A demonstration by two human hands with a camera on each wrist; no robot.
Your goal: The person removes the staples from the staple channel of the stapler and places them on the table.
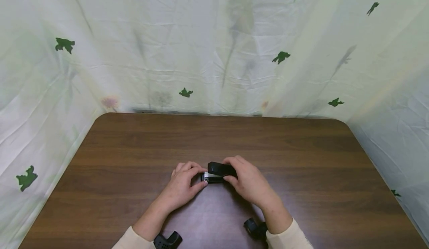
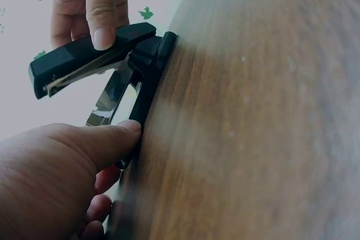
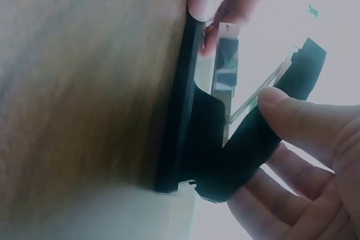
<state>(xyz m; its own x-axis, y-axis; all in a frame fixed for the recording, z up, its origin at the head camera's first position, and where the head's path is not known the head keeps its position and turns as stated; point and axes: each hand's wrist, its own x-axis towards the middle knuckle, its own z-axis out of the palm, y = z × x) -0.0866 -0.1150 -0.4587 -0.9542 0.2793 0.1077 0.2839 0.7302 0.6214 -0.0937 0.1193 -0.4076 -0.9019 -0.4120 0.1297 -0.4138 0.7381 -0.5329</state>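
Observation:
A black stapler (image 1: 222,169) lies on the wooden table with its top arm lifted away from the base, showing the metal staple channel (image 3: 226,63) and a spring rod. My left hand (image 1: 182,184) pinches the front end of the base between thumb and fingers. Around the raised top arm (image 2: 73,60), the thumb and fingers of my right hand (image 1: 249,180) grip from both sides. In the right wrist view the top arm and base (image 3: 180,111) form a wide V, joined at the rear hinge. The left fingers behind the base are partly hidden.
The brown wooden table (image 1: 134,141) extends around both hands. A pale curtain (image 1: 207,48) with green leaf prints hangs behind its far edge and along the sides. Black wrist cameras (image 1: 169,240) sit below each wrist, close over the tabletop.

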